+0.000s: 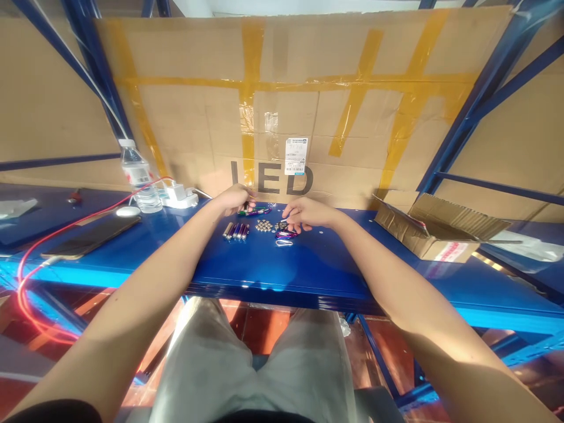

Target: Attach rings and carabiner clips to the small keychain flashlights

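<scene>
Trousers (264, 358), pale and softly creased, show below the smooth, glossy blue table (264, 270). Nearest on it lies a silver clip (284, 242), a thin closed loop, with a shiny purple clip (287, 234) just behind. To their left, metallic tubes (237, 231) stand out as a neat row; between lie small round discs (264, 225), loose in a patch. The right hand (304, 214) bends its fingers over dark little parts beside the purple clip; whether it grips one cannot be told. The left hand (238, 200) curls at slim green-and-purple pieces (255, 211), its hold equally unclear.

The work looks partway at most: parts are grouped, tubes lined up, discs loose; nothing can be judged finished.

Out to the sides are a flat dark phone (92, 238), a ribbed clear bottle (140, 179) and an open, battered box (423, 226). Behind stands creased cardboard (198, 123) with shiny yellow tape (252, 64).
</scene>
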Action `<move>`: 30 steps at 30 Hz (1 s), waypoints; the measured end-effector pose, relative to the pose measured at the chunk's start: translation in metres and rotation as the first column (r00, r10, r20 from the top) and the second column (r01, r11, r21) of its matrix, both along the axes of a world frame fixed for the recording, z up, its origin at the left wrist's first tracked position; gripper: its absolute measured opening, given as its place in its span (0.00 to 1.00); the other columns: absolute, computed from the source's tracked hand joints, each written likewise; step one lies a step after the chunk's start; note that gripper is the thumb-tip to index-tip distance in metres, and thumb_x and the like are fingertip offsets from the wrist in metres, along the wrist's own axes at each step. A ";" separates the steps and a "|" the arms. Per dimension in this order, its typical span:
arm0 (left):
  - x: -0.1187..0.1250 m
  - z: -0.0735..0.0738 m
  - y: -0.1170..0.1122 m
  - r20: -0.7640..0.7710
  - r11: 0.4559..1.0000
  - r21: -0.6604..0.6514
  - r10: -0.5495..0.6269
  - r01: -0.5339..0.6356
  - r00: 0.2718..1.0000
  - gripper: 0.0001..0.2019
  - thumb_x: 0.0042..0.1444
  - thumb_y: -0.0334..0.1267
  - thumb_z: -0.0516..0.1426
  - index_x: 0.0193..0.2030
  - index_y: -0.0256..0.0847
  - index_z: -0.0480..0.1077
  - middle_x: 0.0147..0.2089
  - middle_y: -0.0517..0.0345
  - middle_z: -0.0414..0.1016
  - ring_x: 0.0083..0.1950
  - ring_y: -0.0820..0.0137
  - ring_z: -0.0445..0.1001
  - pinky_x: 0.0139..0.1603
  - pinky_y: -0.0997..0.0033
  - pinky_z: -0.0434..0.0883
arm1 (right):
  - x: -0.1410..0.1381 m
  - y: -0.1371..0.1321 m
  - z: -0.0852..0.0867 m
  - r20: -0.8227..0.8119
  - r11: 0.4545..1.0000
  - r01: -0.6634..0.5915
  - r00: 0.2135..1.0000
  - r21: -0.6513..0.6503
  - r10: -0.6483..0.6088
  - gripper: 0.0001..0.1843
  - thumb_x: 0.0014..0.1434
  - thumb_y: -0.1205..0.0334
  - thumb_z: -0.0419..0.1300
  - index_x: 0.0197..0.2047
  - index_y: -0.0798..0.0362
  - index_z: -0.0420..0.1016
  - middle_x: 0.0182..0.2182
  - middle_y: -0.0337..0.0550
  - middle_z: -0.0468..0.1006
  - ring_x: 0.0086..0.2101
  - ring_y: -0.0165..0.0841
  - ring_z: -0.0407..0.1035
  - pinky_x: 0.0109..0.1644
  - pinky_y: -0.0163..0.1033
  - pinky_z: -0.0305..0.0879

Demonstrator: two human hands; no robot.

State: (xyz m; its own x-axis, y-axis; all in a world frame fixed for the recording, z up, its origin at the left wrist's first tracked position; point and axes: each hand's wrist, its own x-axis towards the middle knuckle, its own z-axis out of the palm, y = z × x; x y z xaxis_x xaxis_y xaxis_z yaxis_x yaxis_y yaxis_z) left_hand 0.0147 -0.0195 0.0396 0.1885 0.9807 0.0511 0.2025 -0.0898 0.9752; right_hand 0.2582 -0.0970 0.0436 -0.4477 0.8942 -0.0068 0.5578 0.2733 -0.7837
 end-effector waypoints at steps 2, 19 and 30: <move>-0.013 0.001 -0.003 -0.092 0.997 0.038 0.072 -0.069 0.993 0.10 0.49 0.19 0.61 0.37 0.33 0.72 0.25 0.53 0.76 0.26 0.68 0.76 0.31 0.71 0.71 | -0.001 -0.002 0.000 0.009 0.999 -0.034 0.999 -0.014 0.034 0.05 0.55 0.72 0.65 0.33 0.55 0.73 0.26 0.45 0.82 0.23 0.31 0.73 0.20 0.33 0.58; -0.060 -0.001 -0.006 -0.688 0.978 -0.091 0.075 -0.188 0.722 0.13 0.42 0.28 0.71 0.20 0.37 0.70 0.20 0.51 0.74 0.23 0.60 0.77 0.29 0.68 0.73 | -0.002 0.007 -0.011 0.255 0.998 -0.042 0.967 0.055 0.027 0.16 0.55 0.63 0.68 0.20 0.53 0.69 0.18 0.39 0.72 0.17 0.26 0.61 0.20 0.34 0.55; -0.064 0.002 -0.002 -0.717 0.982 0.042 0.158 -0.185 0.679 0.07 0.48 0.31 0.69 0.32 0.34 0.77 0.25 0.53 0.77 0.22 0.65 0.77 0.26 0.73 0.74 | -0.001 0.007 -0.010 0.286 0.997 -0.027 0.958 0.076 0.005 0.16 0.57 0.62 0.66 0.21 0.53 0.68 0.19 0.38 0.71 0.19 0.26 0.61 0.22 0.34 0.57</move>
State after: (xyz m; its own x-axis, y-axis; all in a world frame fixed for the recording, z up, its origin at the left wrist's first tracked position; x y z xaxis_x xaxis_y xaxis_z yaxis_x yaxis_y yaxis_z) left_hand -0.0495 -0.0216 0.0414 -0.0170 0.9982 -0.0584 0.8468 0.0454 0.5299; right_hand 0.2573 -0.0895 0.0340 -0.4515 0.8898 -0.0665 0.7500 0.3381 -0.5684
